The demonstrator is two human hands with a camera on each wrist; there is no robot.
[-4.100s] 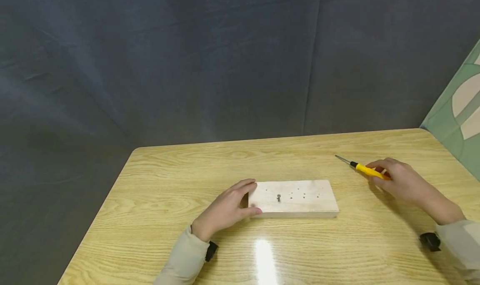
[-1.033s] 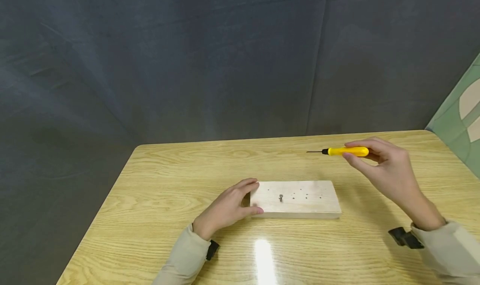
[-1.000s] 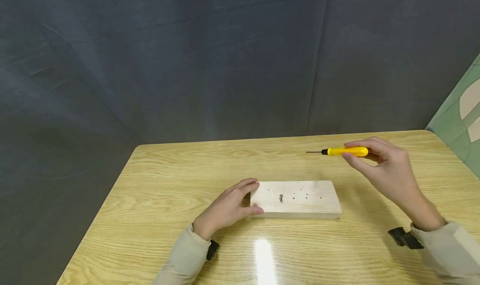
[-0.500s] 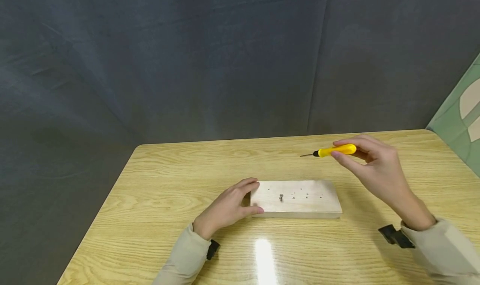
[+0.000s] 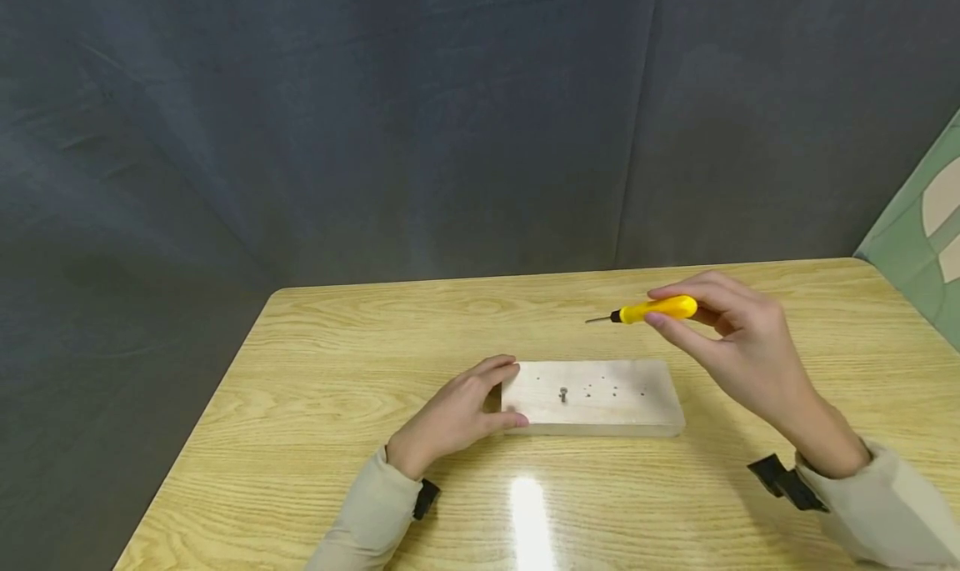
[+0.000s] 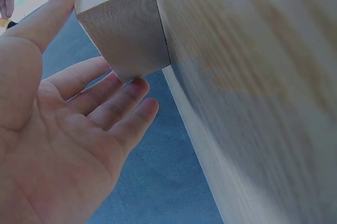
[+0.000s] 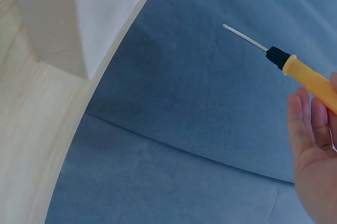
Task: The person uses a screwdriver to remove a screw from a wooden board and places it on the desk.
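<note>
**Block braced, screwdriver held up off the table**

Landmark is the wooden block.

- Table: light wood grain, block lies flat on it near the middle, long side across the view.
- Block: pale plank with a row of small holes along the top face (wrist views show its cut end, nothing more).
- Left hand: at the block's left end, fingers straight, fingertips along the far corner, thumb against the near edge. Flat contact, not curled round it.
- Right hand: above the table, behind and right of the block, pinching the screwdriver by its yellow handle. Shaft points left, roughly level, clear of the block.
- Screw: standing upright in a hole left of the block's middle.
</note>
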